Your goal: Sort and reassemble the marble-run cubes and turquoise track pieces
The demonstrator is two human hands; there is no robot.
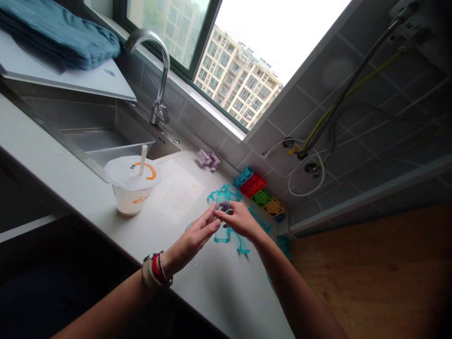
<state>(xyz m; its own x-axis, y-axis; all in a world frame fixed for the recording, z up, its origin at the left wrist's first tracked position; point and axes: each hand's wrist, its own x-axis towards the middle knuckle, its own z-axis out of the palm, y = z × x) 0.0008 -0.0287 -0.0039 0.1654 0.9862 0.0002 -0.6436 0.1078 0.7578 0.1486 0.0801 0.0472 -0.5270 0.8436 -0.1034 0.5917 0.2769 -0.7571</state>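
Both my hands meet over the white counter (pixel 197 282). My left hand (pixel 195 238) and my right hand (pixel 240 219) pinch a clear teal plastic tile (pixel 222 203) between their fingertips, held a little above the counter. More teal tile pieces (pixel 233 239) lie flat on the counter just under and beside the hands, some curved. A watch and bead bracelets sit on my left wrist.
A lidded white cup with a straw (pixel 131 184) stands left of the hands. A steel sink (pixel 92 136) and tap (pixel 158 70) lie behind it. Coloured tiles (pixel 259 190) and a lilac piece (pixel 209 159) line the tiled wall. Hoses (pixel 310 160) hang right.
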